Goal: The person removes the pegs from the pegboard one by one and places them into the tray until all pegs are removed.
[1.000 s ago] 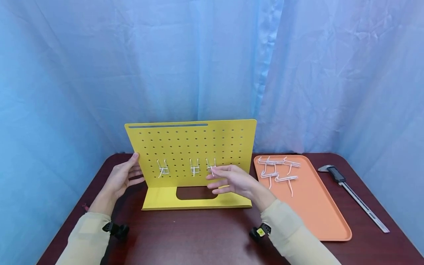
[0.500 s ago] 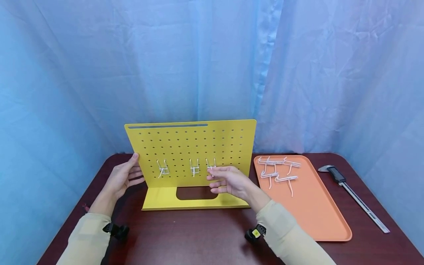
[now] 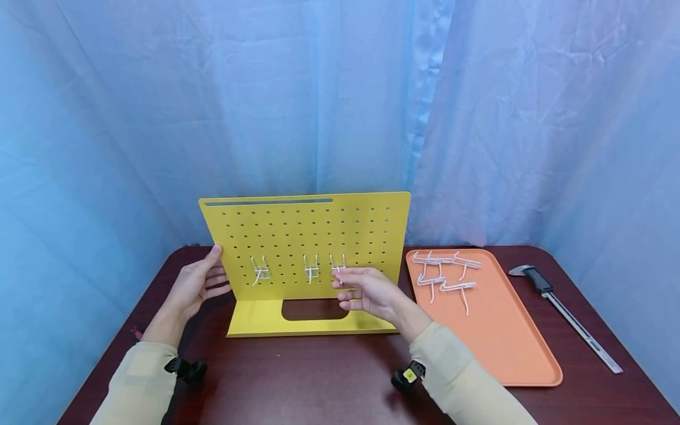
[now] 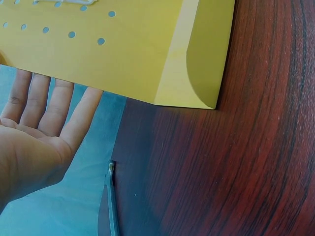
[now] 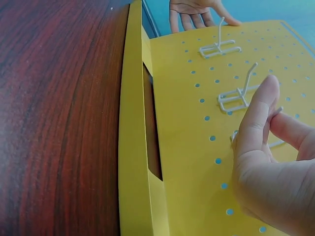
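Observation:
A yellow pegboard (image 3: 287,236) stands on its base. My left hand (image 3: 191,289) holds its left edge, thumb at the front and fingers behind, as the left wrist view (image 4: 44,108) also shows. Two white wire hooks, the left hook (image 3: 261,273) and the middle hook (image 3: 311,272), hang in a low row of holes. Beside them a third hook (image 3: 338,268) has its two prongs up against the board. My right hand (image 3: 374,292) pinches the front arm of that third hook between thumb and forefinger, covering part of it; the other fingers are loosely bent.
On the right lies an orange tray (image 3: 515,336) with several white wire hooks (image 3: 459,287) at its far end. A digital caliper (image 3: 542,283) rests to the right of the tray. Near the table's left edge is a small red object (image 3: 137,333). Blue curtains (image 3: 319,106) surround the table.
My right hand and wrist have shifted slightly left and down, and its fingers have drawn in at the third hook. The left hand has stayed at the pegboard's edge.

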Motion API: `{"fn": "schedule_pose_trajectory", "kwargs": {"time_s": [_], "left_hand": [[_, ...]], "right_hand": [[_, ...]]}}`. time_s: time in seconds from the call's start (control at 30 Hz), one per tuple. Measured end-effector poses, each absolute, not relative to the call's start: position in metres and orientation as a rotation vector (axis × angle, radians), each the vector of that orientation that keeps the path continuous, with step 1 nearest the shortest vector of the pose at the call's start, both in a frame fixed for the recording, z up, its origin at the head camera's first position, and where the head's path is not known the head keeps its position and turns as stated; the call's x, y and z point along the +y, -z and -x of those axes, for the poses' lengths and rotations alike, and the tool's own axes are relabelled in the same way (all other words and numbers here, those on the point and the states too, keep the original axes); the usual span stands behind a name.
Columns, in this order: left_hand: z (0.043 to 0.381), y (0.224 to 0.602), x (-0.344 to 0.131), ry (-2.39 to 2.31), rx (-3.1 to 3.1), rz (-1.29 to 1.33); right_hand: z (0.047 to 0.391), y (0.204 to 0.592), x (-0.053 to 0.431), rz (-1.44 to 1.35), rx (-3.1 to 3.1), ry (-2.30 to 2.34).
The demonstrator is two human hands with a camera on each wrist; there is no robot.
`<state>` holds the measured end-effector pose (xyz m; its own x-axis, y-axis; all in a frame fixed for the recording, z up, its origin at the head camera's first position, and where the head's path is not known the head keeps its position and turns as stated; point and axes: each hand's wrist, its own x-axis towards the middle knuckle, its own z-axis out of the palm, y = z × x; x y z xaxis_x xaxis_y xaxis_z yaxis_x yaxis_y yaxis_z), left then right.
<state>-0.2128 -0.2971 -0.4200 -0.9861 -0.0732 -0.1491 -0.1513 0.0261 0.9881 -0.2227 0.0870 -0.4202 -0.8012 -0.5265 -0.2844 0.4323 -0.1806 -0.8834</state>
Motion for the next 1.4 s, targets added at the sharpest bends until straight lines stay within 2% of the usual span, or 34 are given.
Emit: {"fn": "schedule_pose_trajectory", "kwargs": {"time_s": [0.9,1.4], "left_hand": [[0.211,0.423,-0.299,-2.147,2.202,0.248],[0.212,0.421,-0.297,-2.143,2.210,0.252]], "right_hand": [[0.214,0.416,0.087,0.161,1.455,2.028],[0.208,0.391,0.105,0.252,1.481,2.012]]}}
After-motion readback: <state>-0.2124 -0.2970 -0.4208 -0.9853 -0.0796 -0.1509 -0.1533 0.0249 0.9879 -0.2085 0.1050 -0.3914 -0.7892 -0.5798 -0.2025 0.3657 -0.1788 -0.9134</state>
